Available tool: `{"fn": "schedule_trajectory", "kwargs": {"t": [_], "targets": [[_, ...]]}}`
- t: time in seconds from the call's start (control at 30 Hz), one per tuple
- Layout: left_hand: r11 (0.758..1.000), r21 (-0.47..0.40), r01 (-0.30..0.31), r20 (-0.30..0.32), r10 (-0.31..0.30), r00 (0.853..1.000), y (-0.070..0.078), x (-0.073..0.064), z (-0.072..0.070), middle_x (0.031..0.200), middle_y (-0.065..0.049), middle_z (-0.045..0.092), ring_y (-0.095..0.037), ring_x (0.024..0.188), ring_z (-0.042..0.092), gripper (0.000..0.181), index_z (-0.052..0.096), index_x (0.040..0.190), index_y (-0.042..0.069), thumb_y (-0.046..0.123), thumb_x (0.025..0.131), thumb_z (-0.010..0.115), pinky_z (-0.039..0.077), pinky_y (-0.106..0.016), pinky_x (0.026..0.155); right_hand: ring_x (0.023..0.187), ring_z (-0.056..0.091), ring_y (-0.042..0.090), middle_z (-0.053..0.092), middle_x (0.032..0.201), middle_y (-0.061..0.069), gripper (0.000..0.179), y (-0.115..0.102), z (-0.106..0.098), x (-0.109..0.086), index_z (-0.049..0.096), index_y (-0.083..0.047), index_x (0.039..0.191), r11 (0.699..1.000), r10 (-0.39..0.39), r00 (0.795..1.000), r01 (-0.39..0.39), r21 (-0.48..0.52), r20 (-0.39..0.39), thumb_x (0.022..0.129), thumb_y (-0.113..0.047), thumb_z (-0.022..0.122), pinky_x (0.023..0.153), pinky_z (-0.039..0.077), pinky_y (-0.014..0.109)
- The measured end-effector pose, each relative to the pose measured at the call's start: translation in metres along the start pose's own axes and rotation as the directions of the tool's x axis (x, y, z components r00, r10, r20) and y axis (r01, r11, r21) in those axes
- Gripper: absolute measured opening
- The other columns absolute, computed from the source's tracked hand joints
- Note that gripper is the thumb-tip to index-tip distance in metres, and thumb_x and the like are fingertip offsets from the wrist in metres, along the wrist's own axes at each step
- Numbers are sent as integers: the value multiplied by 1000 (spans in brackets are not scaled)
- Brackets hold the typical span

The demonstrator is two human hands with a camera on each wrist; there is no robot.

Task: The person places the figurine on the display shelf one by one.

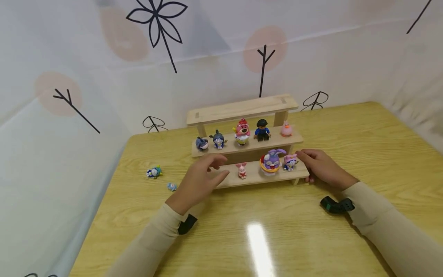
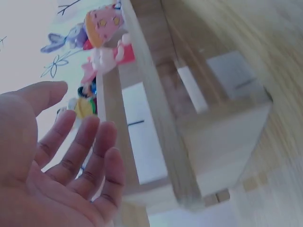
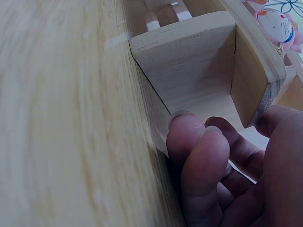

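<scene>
A three-tier wooden display shelf [image 1: 238, 109] stands on the table with small toy figures along its lower two tiers. My left hand [image 1: 200, 179] hovers at the left end of the bottom tier, fingers loosely bent and nothing in them. Nearest to it is a small pink piglet figure [image 1: 242, 171]. My right hand [image 1: 322, 167] holds the right end of the bottom tier, thumb at its edge and fingers curled below. Beside that hand sit a pink-hooded figure [image 1: 290, 162] and a purple rabbit figure [image 1: 271, 161] in an orange-rimmed cup.
The middle tier carries a donkey figure [image 1: 202, 144], a dark-haired figure [image 1: 218, 139], a pink bear [image 1: 242, 132], a blue-clothed figure [image 1: 262, 130] and a pink duck-like figure [image 1: 286, 129]. Left of the shelf, a blue-green figure [image 1: 154, 172] and a small light-blue figure [image 1: 172, 187] lie on the table.
</scene>
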State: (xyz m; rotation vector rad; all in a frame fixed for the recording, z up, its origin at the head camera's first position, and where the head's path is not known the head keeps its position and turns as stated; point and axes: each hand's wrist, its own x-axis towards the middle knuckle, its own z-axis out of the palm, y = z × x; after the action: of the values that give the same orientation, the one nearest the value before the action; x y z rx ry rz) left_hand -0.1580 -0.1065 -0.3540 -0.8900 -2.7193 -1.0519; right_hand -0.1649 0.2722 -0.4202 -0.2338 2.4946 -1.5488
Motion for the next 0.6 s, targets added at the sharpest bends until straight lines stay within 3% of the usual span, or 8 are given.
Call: {"fn": "schedule_trajectory", "kwargs": {"t": [0.2, 0.33, 0.47, 0.6], "targets": [[999, 37, -8, -94, 11, 996, -12, -2, -19, 103, 2, 68, -9, 91, 61, 17, 67, 113, 15, 22, 98, 67, 56, -33, 78, 49, 58, 19, 63, 65, 7, 51, -1, 0, -1, 59, 0, 108, 1000, 6, 1000, -6, 13, 9, 109, -44, 34, 48, 53, 36], [999, 23, -39, -195, 43, 980, -23, -1, -32, 97, -1, 69, -13, 86, 62, 13, 68, 109, 11, 17, 98, 65, 54, -34, 72, 48, 58, 20, 63, 63, 8, 52, 0, 0, 0, 59, 0, 106, 1000, 2, 1000, -2, 7, -1, 109, -45, 34, 48, 53, 37], [999, 38, 13, -256, -3, 967, -37, 1, -44, 95, -4, 69, -15, 85, 63, 16, 69, 109, 8, 19, 100, 62, 54, -37, 71, 49, 57, 20, 63, 65, 8, 53, 0, -1, 0, 60, -1, 109, 1000, 1, 1000, -1, 8, 1, 109, -46, 34, 48, 52, 36], [991, 67, 113, -237, -94, 967, -52, 1, -59, 99, -7, 69, -20, 90, 64, 21, 68, 114, 9, 23, 103, 57, 54, -39, 73, 50, 58, 19, 63, 66, 7, 53, -1, -3, -1, 60, -1, 112, 1000, 7, 1000, -7, -1, 8, 109, -46, 33, 49, 52, 36]]}}
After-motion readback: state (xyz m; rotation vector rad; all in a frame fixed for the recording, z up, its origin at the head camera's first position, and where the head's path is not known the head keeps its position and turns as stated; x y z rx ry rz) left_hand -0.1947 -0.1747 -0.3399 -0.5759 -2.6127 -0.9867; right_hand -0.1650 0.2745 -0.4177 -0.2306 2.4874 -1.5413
